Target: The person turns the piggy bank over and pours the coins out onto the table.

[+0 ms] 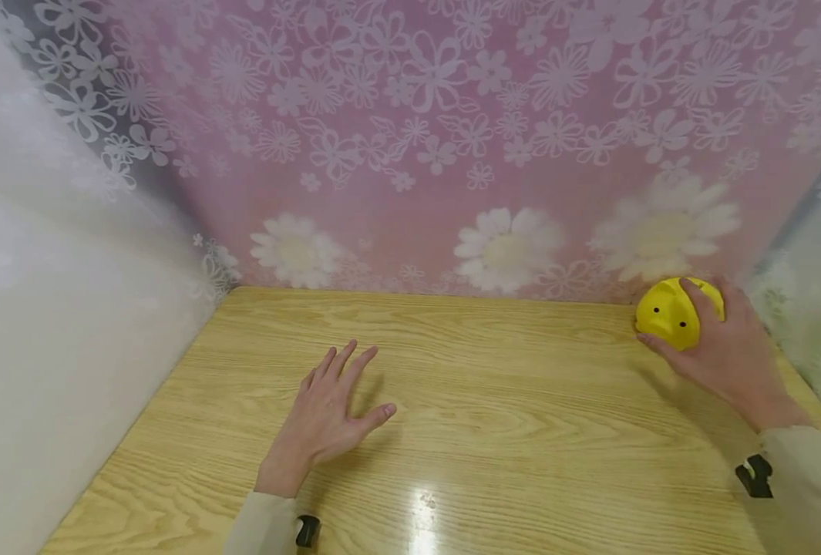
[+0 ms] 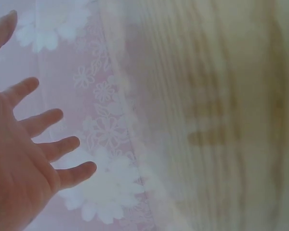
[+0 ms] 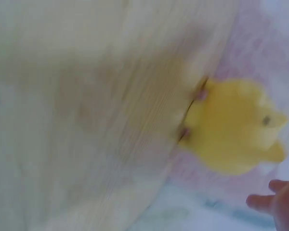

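Note:
A round yellow pig-shaped figure (image 1: 667,314), like a piggy bank, stands near the back right corner of the table. Two dark eye dots show in the head view; in the right wrist view the figure (image 3: 226,127) shows pointed ears and small pinkish feet, blurred. Over its right side reaches my right hand (image 1: 736,358), thumb and fingers spread around it. A gap separates those fingertips (image 3: 260,203) from the figure in the right wrist view. My left hand (image 1: 323,420) hovers above the table left of centre, fingers spread, holding nothing; its palm (image 2: 19,168) faces the left wrist camera.
The wood-grain table (image 1: 493,416) meets a pink flowered backdrop (image 1: 382,154) along its back edge. A pale panel (image 1: 70,270) borders the left side, and a flowered panel (image 1: 812,308) stands close to the right hand.

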A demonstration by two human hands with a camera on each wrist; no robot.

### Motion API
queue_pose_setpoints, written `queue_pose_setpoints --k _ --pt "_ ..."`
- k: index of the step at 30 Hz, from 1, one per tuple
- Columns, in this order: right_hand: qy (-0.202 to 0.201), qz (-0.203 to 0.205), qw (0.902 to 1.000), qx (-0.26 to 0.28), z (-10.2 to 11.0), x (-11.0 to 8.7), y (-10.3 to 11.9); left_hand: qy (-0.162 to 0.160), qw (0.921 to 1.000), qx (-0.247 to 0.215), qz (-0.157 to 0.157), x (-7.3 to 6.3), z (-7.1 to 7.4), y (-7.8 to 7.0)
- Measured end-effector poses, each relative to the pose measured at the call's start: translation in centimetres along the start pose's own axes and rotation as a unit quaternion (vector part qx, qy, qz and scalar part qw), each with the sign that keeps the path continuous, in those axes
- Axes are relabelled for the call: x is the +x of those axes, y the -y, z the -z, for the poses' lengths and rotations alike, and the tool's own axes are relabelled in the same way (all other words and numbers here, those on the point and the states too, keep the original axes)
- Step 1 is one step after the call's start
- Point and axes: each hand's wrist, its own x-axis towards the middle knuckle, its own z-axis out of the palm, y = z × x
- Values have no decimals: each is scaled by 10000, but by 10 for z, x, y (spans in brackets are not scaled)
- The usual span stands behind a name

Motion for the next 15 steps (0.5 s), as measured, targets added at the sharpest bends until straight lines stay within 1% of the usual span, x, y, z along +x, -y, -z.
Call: queue_pose_setpoints --k 3,6,9,12,15 --pt "382 -281 9989 52 0 2 -22 -35 10000 -52 -76 1 0 0" --pt "716 -486 9961 167 -1 5 -35 -41 9999 -77 -127 3 0 -1" --pt "1019 -707 9910 497 -2 7 -40 14 9998 -136 -164 6 0 -3" --pt "1333 -934 9842 703 -5 8 -43 102 9995 -183 -234 10 0 -6" --pt "1494 -1078 9790 868 -7 7 -45 177 9992 -167 -312 15 -1 -10"
